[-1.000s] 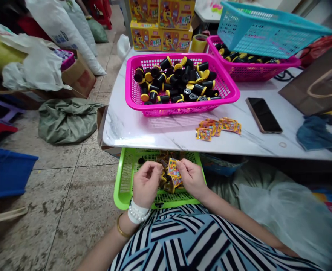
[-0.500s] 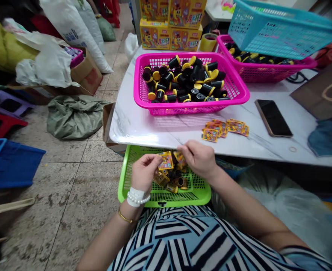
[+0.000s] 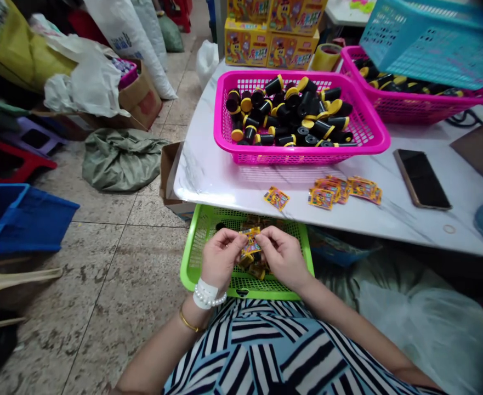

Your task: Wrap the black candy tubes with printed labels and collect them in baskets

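Note:
Between my two hands is a small yellow-orange printed sticker (image 3: pixel 251 241), gripped at its left by my left hand (image 3: pixel 220 258) and at its right by my right hand (image 3: pixel 284 255). Thumbs and forefingers pinch it from both sides. Below lies a green basket (image 3: pixel 189 258) with black containers and printed pieces inside, partly hidden by my hands. One similar sticker (image 3: pixel 277 198) rests alone near the table edge. To its right is a spread pile of the same stickers (image 3: pixel 334 191).
On the white table (image 3: pixel 212 184) stands a pink basket (image 3: pixel 307 153) full of black containers with yellow lids. Behind it are yellow printed boxes (image 3: pixel 247 46) and a tape roll (image 3: pixel 325 57). A phone (image 3: pixel 422 178) lies right. A blue basket (image 3: pixel 434 46) rests over another pink basket (image 3: pixel 426 112).
One sticker now lies separately on the table, left of the pile. My right hand has moved in and now pinches the sticker my left hand holds. The view has shifted slightly left.

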`<state>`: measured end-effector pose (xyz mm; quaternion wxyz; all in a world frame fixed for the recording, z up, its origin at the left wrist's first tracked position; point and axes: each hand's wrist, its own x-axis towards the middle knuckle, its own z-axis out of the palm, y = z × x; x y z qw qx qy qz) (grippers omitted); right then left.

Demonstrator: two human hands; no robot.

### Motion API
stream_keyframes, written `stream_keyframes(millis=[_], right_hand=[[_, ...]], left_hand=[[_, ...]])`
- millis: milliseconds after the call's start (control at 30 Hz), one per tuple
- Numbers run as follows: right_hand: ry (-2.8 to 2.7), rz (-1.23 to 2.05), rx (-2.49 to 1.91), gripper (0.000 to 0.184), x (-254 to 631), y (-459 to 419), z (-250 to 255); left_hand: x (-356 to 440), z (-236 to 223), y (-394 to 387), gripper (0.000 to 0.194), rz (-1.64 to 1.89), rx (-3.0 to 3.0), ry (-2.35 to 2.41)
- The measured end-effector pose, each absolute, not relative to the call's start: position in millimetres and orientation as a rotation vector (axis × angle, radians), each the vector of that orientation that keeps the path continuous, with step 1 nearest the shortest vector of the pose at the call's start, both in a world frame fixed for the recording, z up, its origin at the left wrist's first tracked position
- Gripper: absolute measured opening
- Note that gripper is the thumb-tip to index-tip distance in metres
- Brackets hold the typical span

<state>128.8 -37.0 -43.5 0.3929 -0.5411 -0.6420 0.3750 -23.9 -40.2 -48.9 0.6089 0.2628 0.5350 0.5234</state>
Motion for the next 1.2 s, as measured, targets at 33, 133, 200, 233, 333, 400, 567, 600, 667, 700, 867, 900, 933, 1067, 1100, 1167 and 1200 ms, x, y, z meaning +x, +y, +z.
stream_keyframes(millis=[33,133,200,233,333,400,567,600,667,700,867,900,933,1067,1100,1167,1200], right_hand=[[-1.585,0.973,-1.393,0.028,127.2,-38.2,-49.1],[-1.517,0.907,-1.423,0.033,126.4,-36.1,-58.7],[-1.527,0.891,-1.405,0.033,126.3,-36.0,-58.8],[-1.533,0.891,-1.391,0.033,125.8,-37.1,-57.9],[-1.526,0.872,-1.362,0.032,123.0,-42.9,-54.6],[-1.534,0.849,-1.345,0.031,121.3,-46.6,-53.8],[-1.648,0.737,-1.285,0.028,119.7,-49.8,-58.2],[-1.681,0.701,-1.269,0.027,119.3,-49.7,-59.5],[-1.741,0.630,-1.239,0.026,118.2,-49.5,-61.7],[-1.762,0.595,-1.226,0.025,117.5,-49.3,-62.4],[-1.823,0.483,-1.159,0.023,112.7,-47.8,-63.2],[-1.829,0.478,-1.143,0.022,111.5,-47.0,-63.3],[-1.830,0.476,-1.131,0.022,110.2,-46.1,-63.7],[-1.814,0.456,-1.094,0.017,104.0,-42.7,-67.9],[-1.812,0.459,-1.089,0.016,102.3,-42.3,-69.2],[-1.807,0.493,-1.093,0.014,98.8,-41.8,-70.3],[-1.797,0.528,-1.105,0.013,97.5,-41.7,-69.6]], left_hand=[[-23.4,-49.3,-42.9,0.032,1.233,0.613,1.236],[-24.5,-48.8,-52.3,0.028,1.352,0.660,1.269],[-26.8,-47.4,-58.9,0.026,1.381,0.735,1.306],[-27.9,-46.6,-61.9,0.026,1.372,0.778,1.324],[-29.4,-44.2,-67.6,0.028,1.328,0.859,1.368],[-29.2,-43.3,-68.6,0.029,1.306,0.876,1.390],[-29.4,-42.1,-67.3,0.025,1.299,0.920,1.431],[-29.9,-42.4,-67.0,0.024,1.297,0.936,1.431],[-31.3,-44.1,-66.6,0.020,1.305,0.979,1.431],[-32.1,-45.5,-66.4,0.019,1.311,1.000,1.436],[-37.8,-53.7,-64.0,0.019,1.242,1.013,1.451],[-39.4,-55.2,-63.0,0.020,1.217,1.000,1.450],[-41.1,-56.8,-61.9,0.022,1.198,0.989,1.451],[-48.5,-63.4,-57.3,0.029,1.241,0.934,1.481],[-50.0,-64.8,-56.3,0.031,1.249,0.905,1.479],[-52.5,-66.0,-54.8,0.035,1.257,0.830,1.467],[-53.4,-65.7,-54.3,0.037,1.263,0.794,1.462]])
